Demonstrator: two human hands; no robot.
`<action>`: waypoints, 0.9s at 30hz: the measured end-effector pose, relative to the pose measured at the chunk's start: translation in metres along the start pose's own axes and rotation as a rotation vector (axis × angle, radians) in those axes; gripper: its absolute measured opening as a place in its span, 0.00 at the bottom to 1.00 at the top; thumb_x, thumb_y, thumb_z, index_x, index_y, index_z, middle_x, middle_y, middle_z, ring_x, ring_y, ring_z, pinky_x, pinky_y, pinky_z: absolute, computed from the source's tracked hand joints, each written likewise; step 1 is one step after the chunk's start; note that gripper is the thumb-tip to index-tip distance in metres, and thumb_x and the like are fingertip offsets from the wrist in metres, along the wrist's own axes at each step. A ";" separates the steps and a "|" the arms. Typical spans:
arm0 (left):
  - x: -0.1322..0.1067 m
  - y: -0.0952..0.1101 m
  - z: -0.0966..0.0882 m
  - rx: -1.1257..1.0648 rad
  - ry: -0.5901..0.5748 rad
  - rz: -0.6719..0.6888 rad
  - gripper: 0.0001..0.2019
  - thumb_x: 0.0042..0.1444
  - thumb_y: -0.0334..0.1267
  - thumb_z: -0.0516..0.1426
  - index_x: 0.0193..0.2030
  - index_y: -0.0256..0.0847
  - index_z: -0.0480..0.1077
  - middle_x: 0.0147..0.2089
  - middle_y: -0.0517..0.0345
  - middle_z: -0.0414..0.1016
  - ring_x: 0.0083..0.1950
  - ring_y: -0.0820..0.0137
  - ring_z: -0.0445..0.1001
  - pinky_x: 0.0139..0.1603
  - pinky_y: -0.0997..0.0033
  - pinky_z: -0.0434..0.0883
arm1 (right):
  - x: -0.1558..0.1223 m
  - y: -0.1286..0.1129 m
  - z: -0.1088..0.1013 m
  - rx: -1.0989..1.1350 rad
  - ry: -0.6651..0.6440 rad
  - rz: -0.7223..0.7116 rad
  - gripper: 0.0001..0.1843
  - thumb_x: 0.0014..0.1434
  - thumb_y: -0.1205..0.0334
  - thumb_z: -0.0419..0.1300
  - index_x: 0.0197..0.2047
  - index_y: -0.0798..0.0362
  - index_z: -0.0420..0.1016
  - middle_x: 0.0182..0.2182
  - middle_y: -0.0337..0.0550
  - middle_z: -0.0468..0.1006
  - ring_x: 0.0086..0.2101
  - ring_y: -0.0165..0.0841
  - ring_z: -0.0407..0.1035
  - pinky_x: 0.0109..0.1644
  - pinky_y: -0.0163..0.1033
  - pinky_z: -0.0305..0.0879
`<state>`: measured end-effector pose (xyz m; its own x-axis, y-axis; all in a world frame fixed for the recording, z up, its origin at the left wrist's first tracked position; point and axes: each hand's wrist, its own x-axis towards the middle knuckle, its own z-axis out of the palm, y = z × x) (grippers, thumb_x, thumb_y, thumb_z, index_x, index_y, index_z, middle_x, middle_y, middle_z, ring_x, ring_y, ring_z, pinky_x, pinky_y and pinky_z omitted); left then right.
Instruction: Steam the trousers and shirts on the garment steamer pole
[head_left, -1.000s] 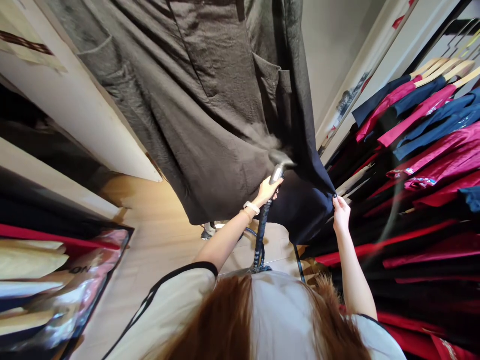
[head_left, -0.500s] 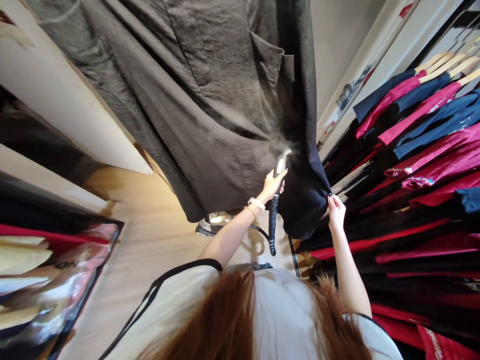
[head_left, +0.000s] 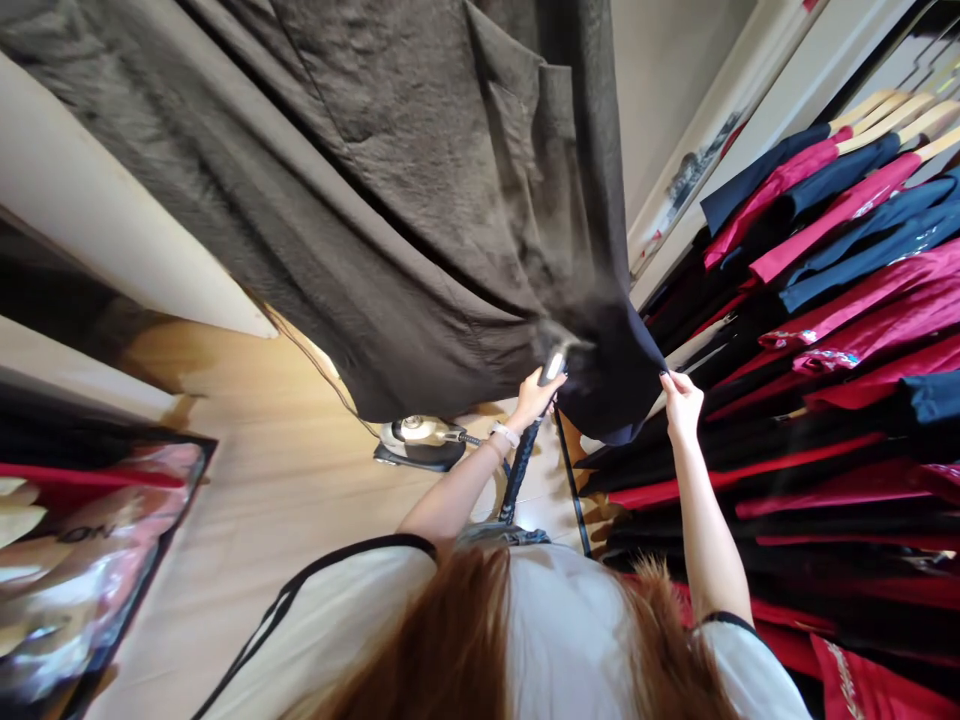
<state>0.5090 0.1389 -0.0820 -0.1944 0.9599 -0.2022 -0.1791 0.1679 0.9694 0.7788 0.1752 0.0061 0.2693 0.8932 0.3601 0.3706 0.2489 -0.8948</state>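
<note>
Left grip closed round the steamer head, right grip pinching the hem corner.

I hold the steamer head with its nozzle against the dark garment, its hose dropping below my wrist. My right grip is just beside it to the right, fingertips nipped shut on the hem corner, and the cloth runs up and away from both. Farther off, the steamer base stands on the wooden floor. A clear bag at left holds pale folded things, and red and navy clothes hang at right.
</note>
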 end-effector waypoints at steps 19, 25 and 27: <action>0.043 0.079 -0.039 1.402 -0.157 0.454 0.30 0.63 0.63 0.58 0.61 0.43 0.73 0.48 0.42 0.83 0.50 0.49 0.82 0.49 0.63 0.72 | 0.081 -0.035 -0.007 -0.080 -0.183 0.069 0.12 0.47 0.54 0.68 0.30 0.55 0.82 0.21 0.37 0.74 0.24 0.30 0.66 0.34 0.38 0.67; 0.050 0.083 -0.010 1.337 -0.127 0.533 0.30 0.65 0.61 0.57 0.63 0.41 0.71 0.49 0.41 0.83 0.51 0.50 0.82 0.50 0.63 0.71 | 0.089 -0.039 -0.014 -0.178 -0.254 0.000 0.05 0.50 0.64 0.64 0.32 0.54 0.81 0.23 0.38 0.78 0.26 0.31 0.70 0.39 0.39 0.69; 0.053 0.078 0.003 1.404 -0.210 0.541 0.30 0.63 0.61 0.59 0.62 0.42 0.72 0.49 0.40 0.83 0.52 0.48 0.82 0.51 0.62 0.71 | 0.094 -0.041 -0.017 -0.223 -0.257 -0.031 0.05 0.50 0.66 0.64 0.32 0.54 0.81 0.24 0.39 0.79 0.27 0.32 0.73 0.42 0.40 0.70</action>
<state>0.4876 0.2038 -0.0163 0.2243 0.9676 0.1158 0.9254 -0.2488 0.2859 0.8037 0.2427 0.0810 0.0330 0.9588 0.2823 0.5678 0.2144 -0.7947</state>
